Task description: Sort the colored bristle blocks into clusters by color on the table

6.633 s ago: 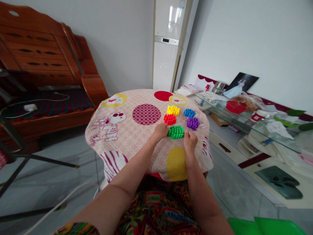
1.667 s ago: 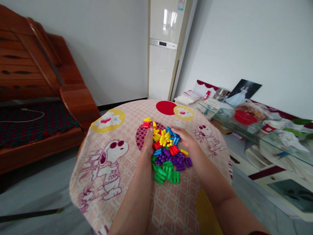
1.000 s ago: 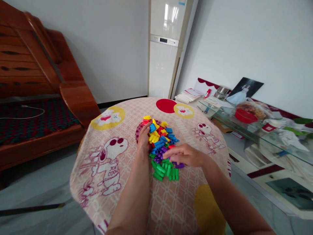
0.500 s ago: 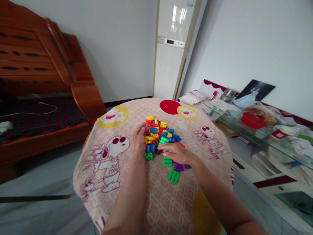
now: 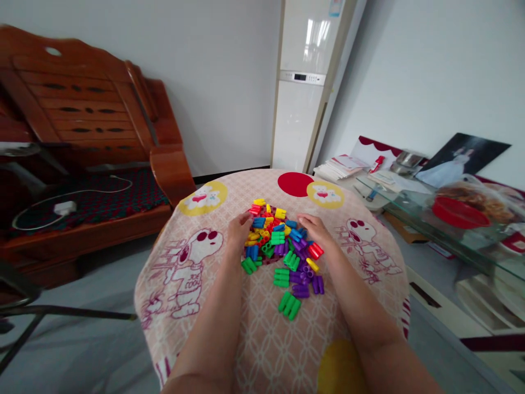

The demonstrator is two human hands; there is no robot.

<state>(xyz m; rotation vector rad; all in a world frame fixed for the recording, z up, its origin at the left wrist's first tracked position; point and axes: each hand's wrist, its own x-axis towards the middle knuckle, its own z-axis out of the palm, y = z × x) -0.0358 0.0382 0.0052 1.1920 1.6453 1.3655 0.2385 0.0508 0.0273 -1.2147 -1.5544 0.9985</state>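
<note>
A loose pile of plastic building blocks (image 5: 277,238), shaped like short joined tubes in green, blue, red, yellow and purple, lies mid-table. My left hand (image 5: 238,230) rests against its left edge, fingers bent toward a blue block (image 5: 258,222) and holding nothing I can see. At the back right of the pile, my right hand (image 5: 313,226) has its fingers extended inward, close to another blue block (image 5: 291,224). A red block (image 5: 315,250) lies just below that hand. Nearer me are a green block (image 5: 289,305) and several purple ones (image 5: 301,290).
A patterned cloth (image 5: 262,345) covers the round table. To the right stands a glass-topped cabinet (image 5: 394,205) with papers, a photo and a red bowl (image 5: 460,212). A wooden bench (image 5: 90,120) is at the left, and a tall white air conditioner (image 5: 297,120) stands behind.
My right hand has moved from over the front of the pile to its back right side, uncovering green, purple and yellow blocks. My left hand stays at the left edge. The view has turned left.
</note>
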